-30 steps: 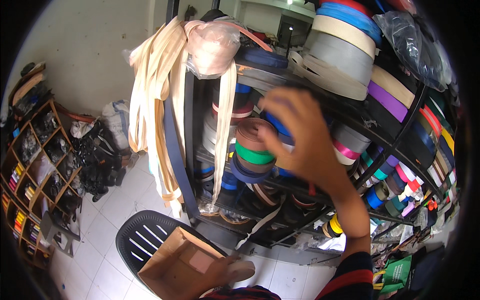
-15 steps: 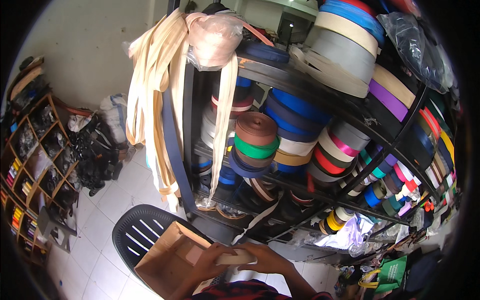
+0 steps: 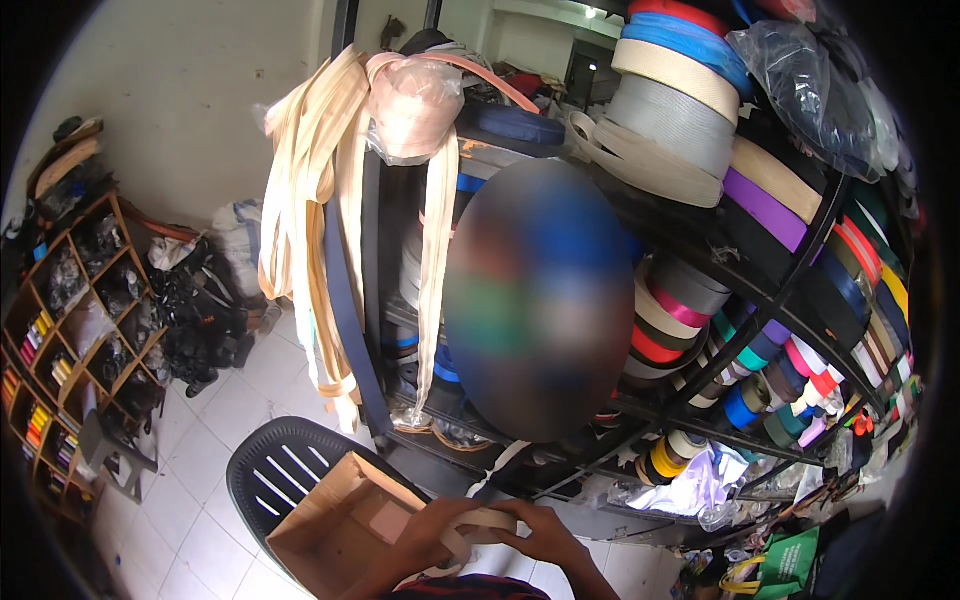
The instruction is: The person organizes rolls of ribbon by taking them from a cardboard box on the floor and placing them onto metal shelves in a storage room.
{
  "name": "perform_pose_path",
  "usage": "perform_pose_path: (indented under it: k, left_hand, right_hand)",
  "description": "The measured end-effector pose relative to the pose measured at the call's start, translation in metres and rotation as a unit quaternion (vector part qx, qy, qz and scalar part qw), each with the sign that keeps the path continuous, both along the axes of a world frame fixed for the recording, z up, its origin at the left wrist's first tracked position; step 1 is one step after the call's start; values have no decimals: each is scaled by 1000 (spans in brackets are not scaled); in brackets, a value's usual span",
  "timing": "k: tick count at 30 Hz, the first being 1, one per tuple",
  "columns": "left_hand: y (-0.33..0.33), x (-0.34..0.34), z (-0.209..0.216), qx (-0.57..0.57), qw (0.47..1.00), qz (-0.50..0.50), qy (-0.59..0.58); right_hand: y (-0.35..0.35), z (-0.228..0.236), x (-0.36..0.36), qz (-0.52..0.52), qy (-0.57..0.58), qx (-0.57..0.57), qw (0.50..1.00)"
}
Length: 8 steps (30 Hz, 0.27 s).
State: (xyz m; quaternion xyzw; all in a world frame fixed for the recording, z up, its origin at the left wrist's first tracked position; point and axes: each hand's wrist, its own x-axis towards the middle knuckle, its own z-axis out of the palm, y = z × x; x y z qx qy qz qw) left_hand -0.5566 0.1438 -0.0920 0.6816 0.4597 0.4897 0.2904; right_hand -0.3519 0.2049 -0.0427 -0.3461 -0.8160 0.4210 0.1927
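Low in the middle, I hold a roll of cream webbing tape (image 3: 490,519) between both hands. My left hand (image 3: 432,532) is closed round its left side, and a loose strip hangs down beside the fingers. Curled on the roll's right side are the fingers of my right hand (image 3: 548,540). Just left of my hands, an open cardboard box (image 3: 318,505) rests on a dark plastic chair (image 3: 262,462); a pale flat piece lies inside it. A narrow pale strip (image 3: 500,466) hangs from the shelving just beyond the roll.
A black metal rack (image 3: 775,285) full of coloured webbing rolls stands ahead; a blurred oval hides part. Long cream tapes (image 3: 310,170) drape over its left end. To the left stand a wooden cubby shelf (image 3: 118,290) and grey stool (image 3: 112,455). A green bag (image 3: 790,562) lies lower right.
The roll has turned in my hands, and a loose strip now shows by my left hand. My view has shifted slightly; a blurred oval now covers the middle rolls.
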Motion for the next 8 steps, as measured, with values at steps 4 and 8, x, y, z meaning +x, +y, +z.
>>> perform_pose_path:
  k: [4, 8]
  left_hand:
    - [-2, 4, -4, 33, 999, 23, 31]
    - [-4, 7, -9, 13, 999, 43, 6]
  right_hand:
    - [-1, -1, -4, 6, -21, 20, 1000]
    - [-3, -9, -9, 14, -42, 23, 999]
